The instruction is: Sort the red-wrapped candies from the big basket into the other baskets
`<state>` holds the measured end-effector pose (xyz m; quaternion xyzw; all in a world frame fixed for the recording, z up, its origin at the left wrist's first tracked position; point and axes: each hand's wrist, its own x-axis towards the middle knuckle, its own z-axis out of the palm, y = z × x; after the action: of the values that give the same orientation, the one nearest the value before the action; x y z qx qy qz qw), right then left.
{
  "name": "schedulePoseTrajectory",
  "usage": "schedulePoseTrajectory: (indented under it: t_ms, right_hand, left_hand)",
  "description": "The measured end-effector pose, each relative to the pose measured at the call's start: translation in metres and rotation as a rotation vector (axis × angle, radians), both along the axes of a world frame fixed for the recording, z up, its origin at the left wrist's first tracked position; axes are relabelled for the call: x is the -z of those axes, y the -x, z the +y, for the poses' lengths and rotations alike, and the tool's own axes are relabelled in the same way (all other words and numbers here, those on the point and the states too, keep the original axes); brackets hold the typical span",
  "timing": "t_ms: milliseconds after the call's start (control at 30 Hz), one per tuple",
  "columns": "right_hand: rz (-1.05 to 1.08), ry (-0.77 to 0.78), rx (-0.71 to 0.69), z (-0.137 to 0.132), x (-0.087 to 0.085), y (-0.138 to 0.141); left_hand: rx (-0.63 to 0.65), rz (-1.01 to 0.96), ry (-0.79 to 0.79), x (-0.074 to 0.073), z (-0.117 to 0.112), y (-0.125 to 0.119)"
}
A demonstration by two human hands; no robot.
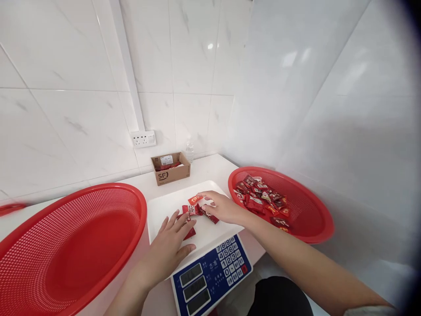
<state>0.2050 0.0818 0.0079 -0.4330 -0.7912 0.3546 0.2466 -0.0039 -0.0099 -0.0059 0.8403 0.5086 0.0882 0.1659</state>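
Through my feed I saw the left basket (95, 250) and right basket (311, 213) flanking the scale (213, 278). The left hand (169, 245) spread open over its tray (164, 204); the right hand (225, 208) curled at red packets (190, 210) lying there, gripping or not, I couldn't tell.

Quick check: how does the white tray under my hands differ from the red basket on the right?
The tray is white and rectangular; the basket is red and rounded. The tray has a solid surface; the basket has mesh walls. The tray carries a few packets, the basket many. Both hold red ones.
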Motion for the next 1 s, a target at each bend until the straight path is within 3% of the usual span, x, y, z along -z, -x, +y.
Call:
schedulePoseTrajectory:
  t_ms: [133,267,400,567,733,833,933,1000]
  right_hand:
    - [-0.194,-0.103,-0.131,-0.013,-0.001,0.000]
    - [-0.334,-0.094,-0.213,-0.024,0.001,-0.001]
    - [-0.292,-0.107,-0.272,-0.029,-0.001,-0.005]
    - [-0.328,-0.128,-0.194,-0.033,-0.007,-0.007]
    - [-0.227,-0.057,-0.238,-0.042,-0.015,-0.012]
    - [-0.194,-0.051,-0.065,-0.030,-0.016,-0.034]
    - [-0.387,-0.094,0.229,-0.003,-0.009,-0.074]
    - [-0.468,-0.063,0.324,0.015,0.000,-0.103]
  left_hand:
    - [0.022,0.035,0.047,-0.001,0.001,-0.001]
    - [0.027,0.047,0.068,-0.002,0.000,-0.002]
    - [0.013,0.021,0.042,-0.003,-0.003,0.000]
    - [-0.005,-0.046,-0.024,-0.006,-0.005,0.001]
    - [-0.017,-0.055,-0.054,-0.010,-0.005,-0.003]
    - [-0.042,-0.032,-0.049,-0.012,-0.006,-0.004]
    - [-0.038,-0.032,-0.057,-0.013,-0.006,-0.004]
    - [-0.011,-0.051,-0.077,-0.012,-0.007,-0.004]
